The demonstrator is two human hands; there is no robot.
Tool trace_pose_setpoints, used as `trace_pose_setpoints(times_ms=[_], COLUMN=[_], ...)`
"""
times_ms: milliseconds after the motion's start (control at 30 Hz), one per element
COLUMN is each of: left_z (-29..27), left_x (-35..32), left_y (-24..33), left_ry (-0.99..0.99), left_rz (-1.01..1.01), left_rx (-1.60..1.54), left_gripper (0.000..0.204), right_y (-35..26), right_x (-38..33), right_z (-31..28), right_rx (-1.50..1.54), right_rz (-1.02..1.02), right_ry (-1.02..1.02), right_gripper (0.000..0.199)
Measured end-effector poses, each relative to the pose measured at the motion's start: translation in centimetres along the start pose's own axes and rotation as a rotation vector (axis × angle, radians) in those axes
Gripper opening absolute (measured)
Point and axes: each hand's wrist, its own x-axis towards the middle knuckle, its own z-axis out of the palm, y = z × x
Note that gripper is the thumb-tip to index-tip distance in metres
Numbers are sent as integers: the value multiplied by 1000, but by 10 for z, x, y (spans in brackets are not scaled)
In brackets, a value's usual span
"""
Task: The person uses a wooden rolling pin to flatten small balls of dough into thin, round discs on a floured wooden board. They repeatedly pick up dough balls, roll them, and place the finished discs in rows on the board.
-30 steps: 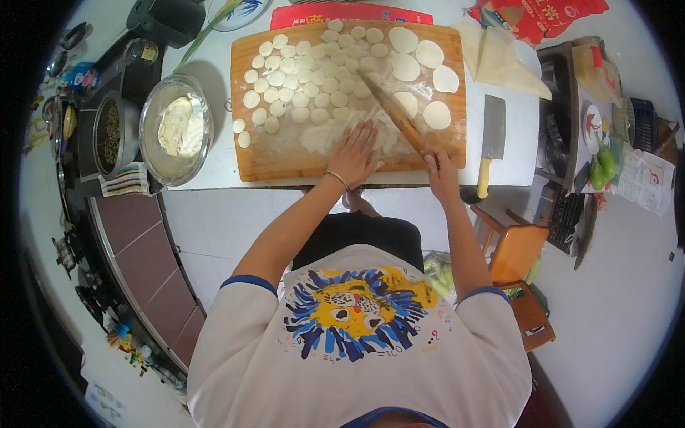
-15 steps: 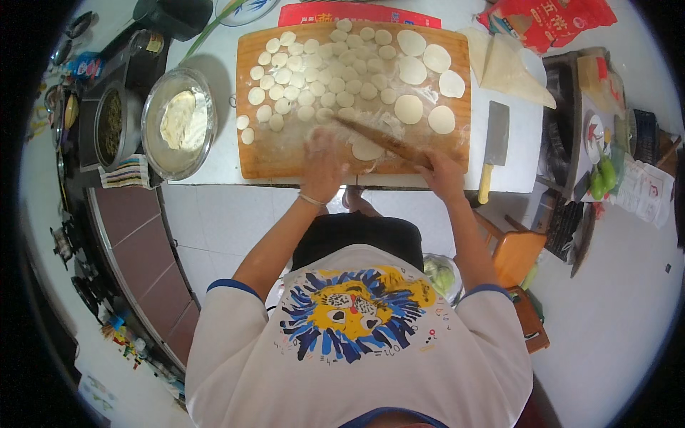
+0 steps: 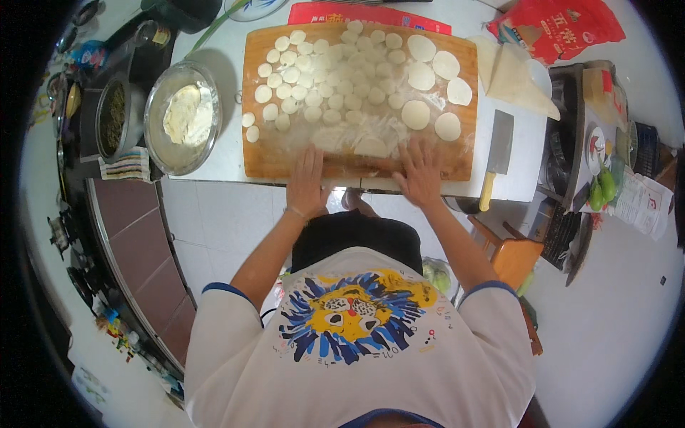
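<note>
A wooden rolling pin (image 3: 361,165) lies sideways along the near edge of the wooden board (image 3: 267,165). My left hand (image 3: 307,187) rests flat over its left end, fingers stretched forward. Over the right end lies my right hand (image 3: 421,177), likewise flat with its fingers extended. A flattened piece of dough (image 3: 372,147) sits against the far side of the pin, partly hidden by it. Many small dough discs (image 3: 312,113) cover the left and middle of the board. Several larger rolled wrappers (image 3: 415,114) lie at the right. Flour dusts the wood.
A cleaver (image 3: 501,146) lies right of the board, its handle over the table edge. At the left stands a clear bowl (image 3: 158,146) holding a dough lump (image 3: 188,114), beside a pot (image 3: 107,143) of dark filling. A red bag (image 3: 558,28) lies at the far right.
The rolling pin has swung from a slant to level along the near edge. My left hand has come onto its end; my right hand has shifted left and flattened out.
</note>
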Motion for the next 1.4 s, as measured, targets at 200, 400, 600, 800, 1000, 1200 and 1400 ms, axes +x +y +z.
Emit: trace_pose_setpoints(times_ms=[200,400,600,800,1000,1200,1400], left_z=[-7,-3,-19,1,25,27,33], left_x=[52,1,48,9,78,130,124], left_y=[-4,-15,-11,-2,48,67,51], left_ry=[115,46,123,304,155,-271,-135], left_rz=[-69,-62,-122,93,271,-290,68], left_rx=[81,2,15,-83,-92,-166,82], left_gripper=[73,75,75,56,32,28,18], right_y=[11,-20,-19,3,11,15,14], right_x=[63,38,53,11,13,-16,-34], right_z=[10,4,-2,26,-17,-22,-19], right_rx=[-77,-35,18,8,187,260,332], right_rz=[135,43,7,-74,162,306,348], right_ry=[97,5,179,-46,209,331,363], right_gripper=[74,66,57,38,38,35,32])
